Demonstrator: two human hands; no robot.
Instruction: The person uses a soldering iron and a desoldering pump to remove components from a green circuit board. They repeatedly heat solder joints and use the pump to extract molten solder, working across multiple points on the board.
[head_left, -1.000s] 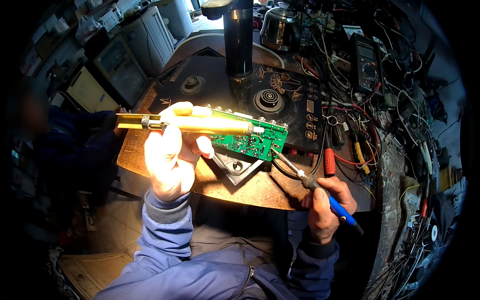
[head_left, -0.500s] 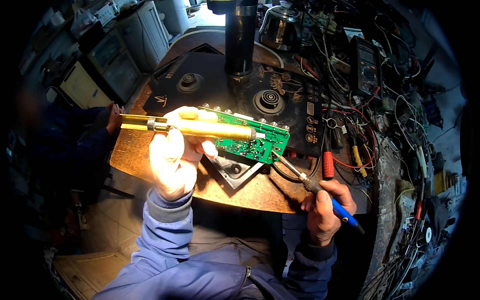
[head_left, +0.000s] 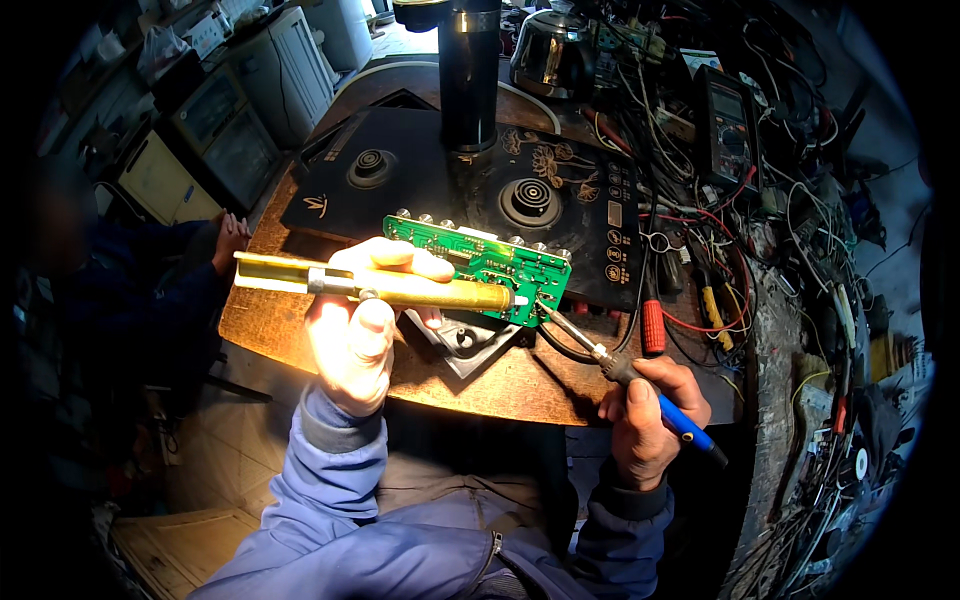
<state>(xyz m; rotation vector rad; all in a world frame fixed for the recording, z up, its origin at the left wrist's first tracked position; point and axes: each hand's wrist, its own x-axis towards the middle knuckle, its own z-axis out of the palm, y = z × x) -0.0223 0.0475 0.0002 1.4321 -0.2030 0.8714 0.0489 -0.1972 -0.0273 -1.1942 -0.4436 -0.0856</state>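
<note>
My left hand [head_left: 352, 345] is closed around a brass-coloured solder sucker [head_left: 440, 293], which lies almost level across the front of a green circuit board [head_left: 548, 272]. Its white nozzle touches or nearly touches the board's solder side near the right end. Fingers of the same hand reach behind the sucker to the board and seem to steady it; their hold is partly hidden. From the lower right, my right hand [head_left: 655, 418] grips a soldering iron [head_left: 684, 422] by its blue handle. The iron's tip meets the board's lower right part, close beside the nozzle.
Behind the board lies a black two-burner cooktop panel [head_left: 420, 170] with a dark cylinder [head_left: 468, 90] above it. A grey frame-like part [head_left: 470, 345] rests below the board. Tangled wires, a multimeter [head_left: 728, 130] and a red-handled tool [head_left: 652, 327] crowd the right. Another person's hands [head_left: 232, 240] are at left.
The sucker has dropped lower across the board, bringing its nozzle close to the iron's tip. The board has shifted slightly left in view. My right hand has barely moved.
</note>
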